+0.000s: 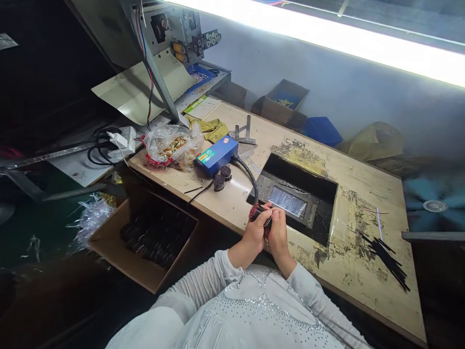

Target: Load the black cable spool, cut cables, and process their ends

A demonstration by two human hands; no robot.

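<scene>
Both hands meet at the front edge of the wooden table, around a bundle of thin black strands with dark red tips [253, 212]. My left hand [255, 231] is closed on the bundle, its red tips poking out to the left. Pressed against it, my right hand [278, 232] is closed too, its fingers at the bundle's right side; the fingers partly hide the strands. Beyond them is a recess with a metal plate and a shiny rectangular panel [287, 201]. A blue box [218, 156] with a black flexible tube [250, 174] stands to the left, beside two round dark bundles [222, 178].
Loose black strips [390, 264] lie on the right of the table [385, 300]. A plastic bag [172, 145], yellow cloth [214, 130] and metal square [247, 133] are at the back left. Below left, a cardboard box [127, 269] holds black coils. A fan [435, 206] is far right.
</scene>
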